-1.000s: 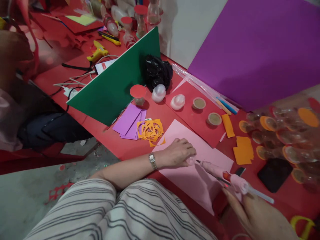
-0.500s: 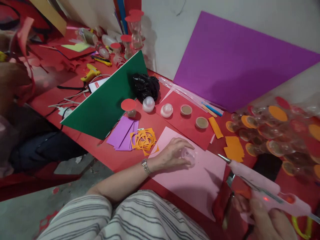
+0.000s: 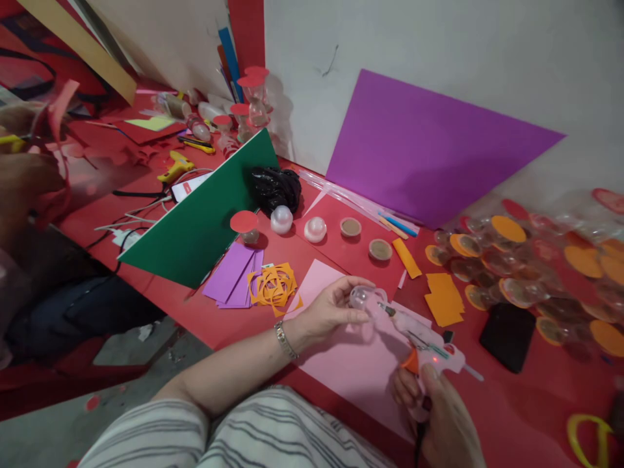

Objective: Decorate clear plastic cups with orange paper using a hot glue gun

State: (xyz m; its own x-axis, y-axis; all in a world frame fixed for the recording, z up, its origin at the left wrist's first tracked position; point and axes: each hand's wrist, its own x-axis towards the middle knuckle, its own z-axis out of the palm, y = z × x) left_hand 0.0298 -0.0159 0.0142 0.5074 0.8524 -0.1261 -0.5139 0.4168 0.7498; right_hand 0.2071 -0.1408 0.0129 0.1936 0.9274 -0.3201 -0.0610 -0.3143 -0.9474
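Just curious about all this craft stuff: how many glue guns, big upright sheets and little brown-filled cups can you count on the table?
Glue guns: 2, a pink one held in the right hand and a yellow one
Upright sheets: 2, a green sheet and a purple sheet
Brown-filled cups: 2
Total: 6

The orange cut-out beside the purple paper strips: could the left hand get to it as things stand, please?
Probably yes: the orange cut-out lies uncovered just beside the left hand, nothing between, though that hand already holds a clear cup.

A craft workshop: coloured paper sheets (image 3: 429, 146), paper cutouts (image 3: 273, 286) and glue guns (image 3: 175, 167) cover the red table (image 3: 511, 416).
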